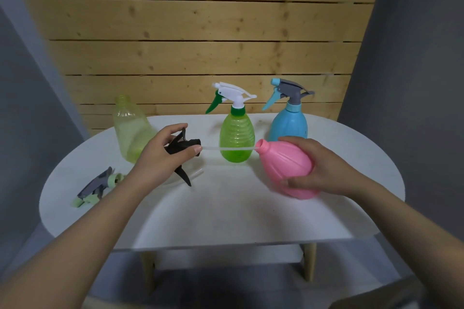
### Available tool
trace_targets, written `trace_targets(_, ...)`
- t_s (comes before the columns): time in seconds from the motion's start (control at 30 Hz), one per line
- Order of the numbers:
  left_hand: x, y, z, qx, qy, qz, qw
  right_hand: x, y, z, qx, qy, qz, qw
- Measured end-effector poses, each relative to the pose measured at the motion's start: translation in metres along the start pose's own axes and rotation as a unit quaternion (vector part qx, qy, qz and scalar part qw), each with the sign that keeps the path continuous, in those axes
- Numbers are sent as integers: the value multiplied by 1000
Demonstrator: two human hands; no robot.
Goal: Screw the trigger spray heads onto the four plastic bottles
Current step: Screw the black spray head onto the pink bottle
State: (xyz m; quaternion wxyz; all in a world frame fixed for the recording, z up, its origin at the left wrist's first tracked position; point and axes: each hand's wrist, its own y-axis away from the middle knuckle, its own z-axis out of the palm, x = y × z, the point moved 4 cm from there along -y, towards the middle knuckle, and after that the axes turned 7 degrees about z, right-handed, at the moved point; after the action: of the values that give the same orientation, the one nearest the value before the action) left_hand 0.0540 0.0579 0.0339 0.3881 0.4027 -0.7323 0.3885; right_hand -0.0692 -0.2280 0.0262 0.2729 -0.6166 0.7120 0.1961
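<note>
Pink bottle (288, 168): opaque matte plastic, bulbous with moulded ribs, tipped on its side above the tabletop, its open threaded neck pointing left.
Right hand (319, 167): curled round the pink bottle's belly, thumb underneath, fingers over the top.
Black spray head (182, 149): glossy dark plastic, angular, trigger lever hanging down; held level, just left of the pink neck.
Dip tube (228, 148): thin translucent straw running from the black head to the pink mouth, its tip at the opening.
Left hand (163, 155): closed round the black spray head, thumb along its collar.
Green bottle (237, 139): translucent lime, egg-shaped with horizontal ridges, upright behind the tube, white and dark-green head fitted.
Blue bottle (288, 124): opaque sky-blue, upright at the back right, grey and blue head fitted.
Pale yellow-green bottle (130, 130): clear, wide-shouldered, upright at the back left, neck open.
Loose spray head (96, 187): grey and pale green, lying on its side near the left edge.
Tabletop (226, 213): white, smooth, oval, on light wooden legs.
Room: knotty pine plank wall (195, 32) behind, grey walls on both sides.
</note>
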Motion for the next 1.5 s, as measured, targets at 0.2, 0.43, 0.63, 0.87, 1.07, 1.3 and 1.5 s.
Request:
trace_targets(0.2, 3, 0, 3, -9, -6, 20, 1000, -3, -1, 3, -5, 10, -8, 1000)
trace_targets(0.43, 6, -4, 14, -29, -31, 54, 998, -12, -3, 10, -15, 46, -24, 999)
trace_targets(0.63, 9, -5, 36, -92, -37, 36, 994, -24, -7, 18, -31, 17, -21, 999)
trace_targets(0.87, 20, -5, 55, -190, 25, 27, 981, -31, -9, 22, -101, -40, -14, 994)
trace_targets(1.07, 23, 1, 60, -242, 21, 44, 969, -30, -10, 23, -213, -114, 28, 970)
trace_targets(1.3, 14, -1, 61, -269, 69, -19, 960, -23, -15, 36, -316, -236, 109, 912)
trace_targets(1.5, -2, -4, 56, -242, 163, -106, 950, -16, -22, 30, -248, -390, 121, 879)
